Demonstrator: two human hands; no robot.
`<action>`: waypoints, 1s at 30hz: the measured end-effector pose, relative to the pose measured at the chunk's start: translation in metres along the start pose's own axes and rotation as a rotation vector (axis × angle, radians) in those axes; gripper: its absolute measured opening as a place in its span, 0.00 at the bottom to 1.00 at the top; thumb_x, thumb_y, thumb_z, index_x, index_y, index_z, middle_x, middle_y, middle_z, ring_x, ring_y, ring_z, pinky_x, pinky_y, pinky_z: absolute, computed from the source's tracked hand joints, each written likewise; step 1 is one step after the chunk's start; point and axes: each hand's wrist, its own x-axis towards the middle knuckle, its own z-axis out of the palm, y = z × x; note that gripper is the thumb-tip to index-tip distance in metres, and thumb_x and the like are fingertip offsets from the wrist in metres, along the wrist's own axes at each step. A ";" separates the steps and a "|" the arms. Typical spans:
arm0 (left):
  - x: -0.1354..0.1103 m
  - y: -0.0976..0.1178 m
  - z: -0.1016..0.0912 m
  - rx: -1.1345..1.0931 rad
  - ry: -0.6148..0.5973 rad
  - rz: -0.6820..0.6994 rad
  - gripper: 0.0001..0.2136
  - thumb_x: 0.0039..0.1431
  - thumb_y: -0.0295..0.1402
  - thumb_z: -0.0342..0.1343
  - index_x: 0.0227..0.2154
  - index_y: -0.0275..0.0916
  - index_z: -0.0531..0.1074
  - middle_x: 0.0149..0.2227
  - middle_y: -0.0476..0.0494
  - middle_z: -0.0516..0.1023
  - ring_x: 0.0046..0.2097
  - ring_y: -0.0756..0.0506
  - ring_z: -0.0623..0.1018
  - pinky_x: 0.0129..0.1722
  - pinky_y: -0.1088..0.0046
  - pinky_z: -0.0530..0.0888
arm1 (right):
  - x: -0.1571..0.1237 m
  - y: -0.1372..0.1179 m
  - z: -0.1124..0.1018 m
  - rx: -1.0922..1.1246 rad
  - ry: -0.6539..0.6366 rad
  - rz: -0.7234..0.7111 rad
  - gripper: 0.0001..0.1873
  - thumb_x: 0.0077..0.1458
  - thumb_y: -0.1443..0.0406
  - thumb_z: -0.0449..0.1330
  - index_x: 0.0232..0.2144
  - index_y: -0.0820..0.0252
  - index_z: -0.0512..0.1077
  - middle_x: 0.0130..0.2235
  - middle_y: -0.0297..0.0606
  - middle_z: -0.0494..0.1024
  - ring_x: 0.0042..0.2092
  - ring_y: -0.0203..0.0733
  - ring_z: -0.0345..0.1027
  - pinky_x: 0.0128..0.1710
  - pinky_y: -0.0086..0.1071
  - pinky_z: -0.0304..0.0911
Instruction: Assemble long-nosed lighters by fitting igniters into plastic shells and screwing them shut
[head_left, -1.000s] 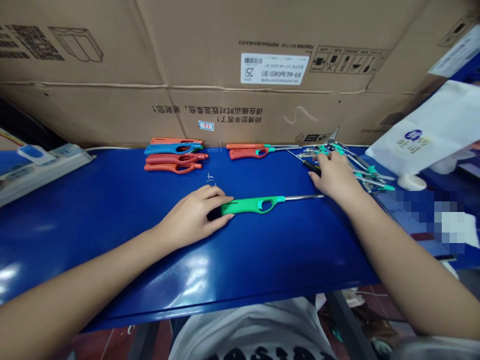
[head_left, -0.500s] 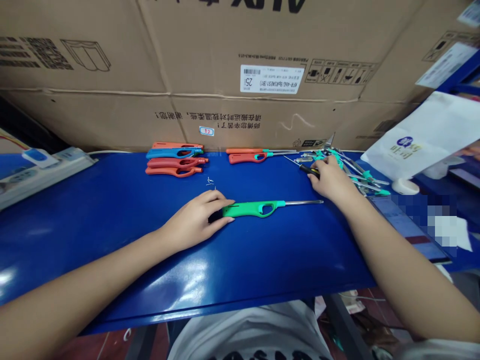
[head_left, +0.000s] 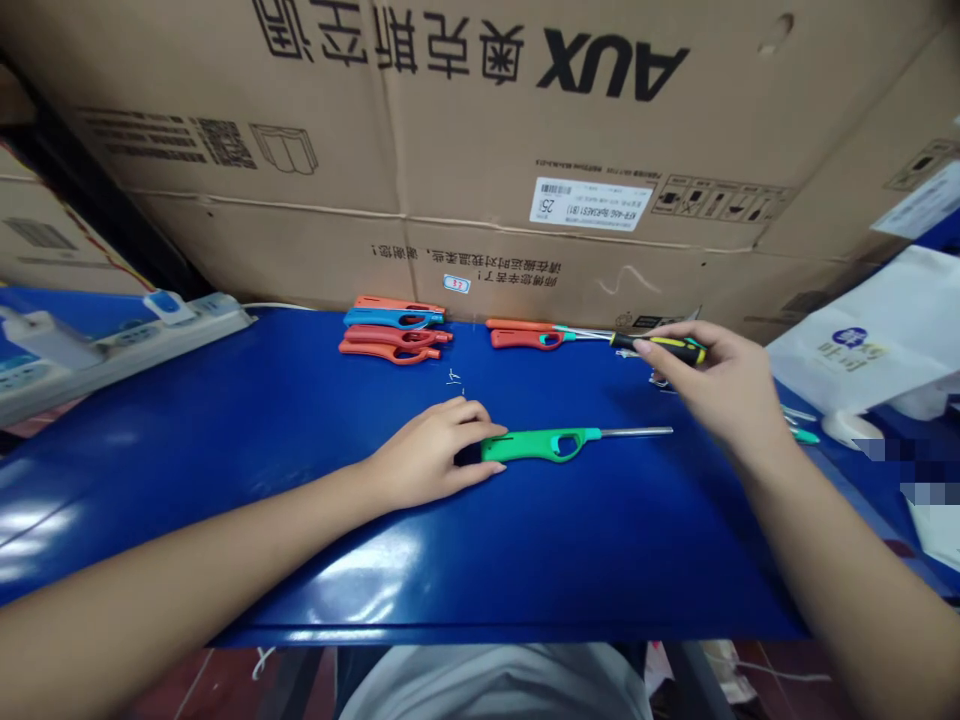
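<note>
A green long-nosed lighter (head_left: 551, 444) with a metal tube lies flat on the blue table (head_left: 247, 440), pointing right. My left hand (head_left: 435, 460) rests on its black rear end, fingers curled over it. My right hand (head_left: 716, 385) is raised above the table to the right and grips a screwdriver (head_left: 660, 344) with a black and yellow handle, its shaft pointing left.
Several orange, red and blue lighter shells (head_left: 394, 334) lie stacked at the back, with two more red ones (head_left: 529, 333) beside them. Large cardboard boxes (head_left: 480, 150) wall the back. A power strip (head_left: 142, 335) sits left, a white bag (head_left: 870, 335) right. Tiny screws (head_left: 454, 377) lie near the middle.
My right hand has lifted out of the pile of parts at the right with the screwdriver in it. The left hand has stayed on the green lighter. The view shifted rightward.
</note>
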 end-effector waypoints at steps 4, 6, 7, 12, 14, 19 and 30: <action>0.000 -0.001 0.002 0.007 -0.009 0.002 0.19 0.65 0.42 0.61 0.54 0.39 0.75 0.48 0.40 0.77 0.48 0.42 0.76 0.51 0.63 0.73 | -0.009 -0.027 0.026 0.397 -0.116 0.048 0.14 0.43 0.60 0.76 0.33 0.55 0.79 0.33 0.35 0.79 0.33 0.39 0.72 0.32 0.33 0.69; 0.000 -0.001 0.002 0.016 -0.011 0.005 0.19 0.65 0.43 0.61 0.54 0.38 0.75 0.48 0.41 0.77 0.49 0.42 0.76 0.52 0.63 0.72 | -0.007 -0.037 0.040 0.525 -0.155 0.091 0.15 0.43 0.60 0.76 0.33 0.56 0.79 0.32 0.34 0.78 0.29 0.35 0.69 0.29 0.30 0.68; 0.000 -0.001 0.002 0.026 -0.014 0.008 0.19 0.66 0.43 0.60 0.54 0.38 0.75 0.47 0.41 0.77 0.49 0.42 0.76 0.52 0.63 0.72 | -0.005 -0.041 0.048 0.557 -0.173 0.105 0.15 0.45 0.58 0.75 0.34 0.57 0.78 0.32 0.34 0.78 0.27 0.33 0.67 0.26 0.29 0.67; -0.002 0.002 0.000 0.156 -0.039 0.051 0.20 0.67 0.44 0.57 0.55 0.38 0.74 0.48 0.40 0.78 0.47 0.40 0.76 0.49 0.62 0.72 | -0.003 -0.058 0.089 0.616 -0.264 0.018 0.19 0.53 0.51 0.70 0.35 0.57 0.71 0.32 0.34 0.78 0.27 0.34 0.70 0.23 0.29 0.71; -0.003 0.004 -0.001 0.200 -0.036 0.068 0.19 0.66 0.41 0.58 0.55 0.38 0.74 0.47 0.41 0.78 0.46 0.40 0.76 0.48 0.63 0.72 | -0.008 -0.059 0.104 0.616 -0.327 -0.010 0.20 0.53 0.50 0.70 0.36 0.57 0.70 0.33 0.34 0.78 0.27 0.34 0.70 0.23 0.29 0.72; -0.004 0.006 0.001 0.224 -0.016 0.092 0.17 0.64 0.37 0.58 0.53 0.37 0.75 0.46 0.42 0.79 0.44 0.41 0.77 0.47 0.65 0.73 | -0.025 -0.055 0.120 0.553 -0.374 -0.102 0.15 0.58 0.55 0.67 0.39 0.56 0.70 0.37 0.35 0.77 0.32 0.36 0.72 0.29 0.31 0.74; -0.004 0.006 0.002 0.185 -0.016 0.089 0.18 0.64 0.38 0.58 0.53 0.36 0.76 0.45 0.41 0.80 0.44 0.41 0.77 0.47 0.64 0.74 | -0.033 -0.046 0.124 0.489 -0.335 -0.187 0.09 0.61 0.60 0.65 0.41 0.53 0.70 0.40 0.35 0.77 0.36 0.38 0.75 0.36 0.34 0.74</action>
